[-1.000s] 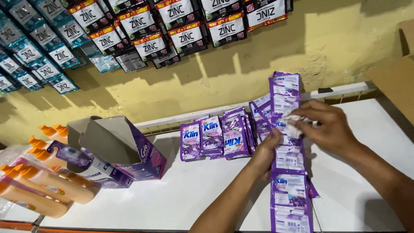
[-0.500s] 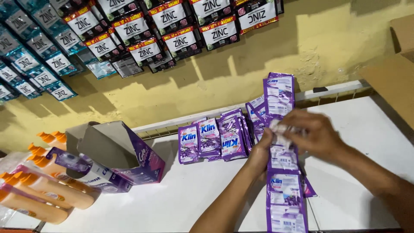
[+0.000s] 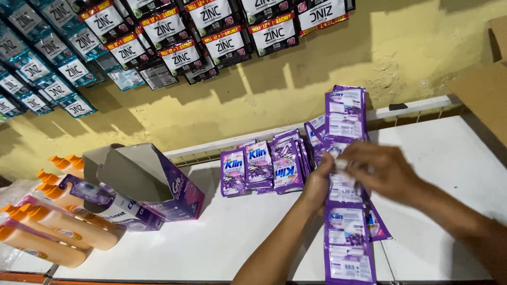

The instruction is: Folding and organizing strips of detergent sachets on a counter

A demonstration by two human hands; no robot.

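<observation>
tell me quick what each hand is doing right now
Left hand: closed, pinching the purple sachet strip.
Right hand: closed on the same strip, beside the left.

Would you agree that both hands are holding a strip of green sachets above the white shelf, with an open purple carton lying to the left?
Not quite: the strip of sachets is purple, not green, as the head view shows. The rest holds: the left hand and right hand both grip it above the white shelf, and the open purple carton lies to the left.
</observation>
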